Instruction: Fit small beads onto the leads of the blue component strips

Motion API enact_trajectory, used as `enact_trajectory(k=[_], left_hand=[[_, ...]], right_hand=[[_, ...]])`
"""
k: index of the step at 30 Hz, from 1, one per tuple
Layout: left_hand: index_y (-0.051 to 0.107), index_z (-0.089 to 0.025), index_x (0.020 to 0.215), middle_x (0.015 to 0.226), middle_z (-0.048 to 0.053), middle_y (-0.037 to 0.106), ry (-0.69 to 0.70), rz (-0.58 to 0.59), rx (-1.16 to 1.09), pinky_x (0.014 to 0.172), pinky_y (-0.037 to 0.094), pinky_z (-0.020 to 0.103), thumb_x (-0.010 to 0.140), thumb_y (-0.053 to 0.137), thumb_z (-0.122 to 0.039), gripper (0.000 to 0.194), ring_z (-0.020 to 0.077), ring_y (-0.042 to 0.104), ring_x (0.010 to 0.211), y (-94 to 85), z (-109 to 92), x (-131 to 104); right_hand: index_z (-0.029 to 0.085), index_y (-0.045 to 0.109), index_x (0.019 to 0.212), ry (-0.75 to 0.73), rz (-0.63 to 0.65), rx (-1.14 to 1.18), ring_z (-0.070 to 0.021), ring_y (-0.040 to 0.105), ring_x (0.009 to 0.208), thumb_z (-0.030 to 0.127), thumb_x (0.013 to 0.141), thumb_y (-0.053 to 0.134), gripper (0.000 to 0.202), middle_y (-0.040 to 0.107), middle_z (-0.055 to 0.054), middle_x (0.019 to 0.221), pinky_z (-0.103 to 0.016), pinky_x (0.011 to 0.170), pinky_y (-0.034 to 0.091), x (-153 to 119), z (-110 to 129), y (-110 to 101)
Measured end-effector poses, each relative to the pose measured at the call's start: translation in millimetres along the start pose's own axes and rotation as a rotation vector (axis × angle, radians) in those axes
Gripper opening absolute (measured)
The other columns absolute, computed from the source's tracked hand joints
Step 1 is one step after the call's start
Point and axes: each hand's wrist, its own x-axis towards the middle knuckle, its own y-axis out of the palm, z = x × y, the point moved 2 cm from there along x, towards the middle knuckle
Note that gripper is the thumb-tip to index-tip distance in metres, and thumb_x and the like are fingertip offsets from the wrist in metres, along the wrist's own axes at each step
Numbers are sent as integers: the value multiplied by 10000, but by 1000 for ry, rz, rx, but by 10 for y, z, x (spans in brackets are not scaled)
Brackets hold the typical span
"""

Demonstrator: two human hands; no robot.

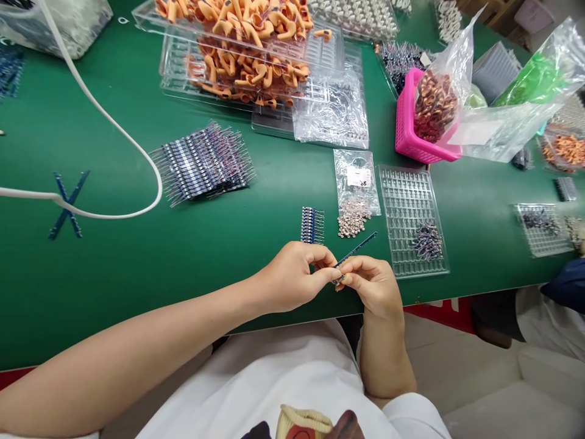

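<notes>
Close to the table's front edge, my left hand [301, 277] and my right hand [372, 283] meet with pinched fingers. Between them is a narrow blue circuit board strip [361, 245], its far end pointing up and to the right. Fingertips cover the near end, where small silvery parts peep out. Just beyond my left hand lies a blue board panel [312, 224] with wire leads. A clear bag [357, 167] and a pile of small round metallic parts [354, 218] are behind the strip. To the right, a clear tray [397, 213] holds loose small boards [428, 242].
Stacked wired panels [205, 161] lie left of centre, near a white cable [123, 131] crossing two blue strips [57, 225]. Trays of orange earbud-like shells [247, 67] stand at the back. A pink basket [404, 125] stands back right. Another person's dark sleeve [569, 283] shows far right.
</notes>
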Motion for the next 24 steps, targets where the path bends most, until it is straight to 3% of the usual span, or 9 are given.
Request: enact_trajectory(k=[14, 19, 24], left_hand=[[704, -159, 697, 677, 13, 700, 20, -23, 24, 605, 427, 235, 852, 644, -269, 199, 134, 587, 641, 23, 34, 9], [711, -161, 744, 710, 19, 731, 0, -89, 84, 606, 436, 234, 857, 654, -291, 182, 145, 615, 663, -8, 24, 19], [727, -176, 779, 740, 12, 755, 84, -171, 169, 643, 454, 241, 865, 646, -259, 144, 145, 635, 679, -34, -8, 21]], right_hand=[[208, 783, 821, 0, 9, 10, -157, 693, 627, 332, 780, 840, 142, 746, -30, 740, -282, 593, 605, 11, -34, -21], [202, 773, 844, -49, -98, -26, -146, 671, 603, 358, 810, 812, 164, 729, -20, 706, -268, 601, 564, 28, -25, 32], [211, 741, 849, -150, -216, -107, -126, 620, 633, 343, 852, 767, 134, 684, 1, 725, -246, 612, 510, 23, 23, 96]])
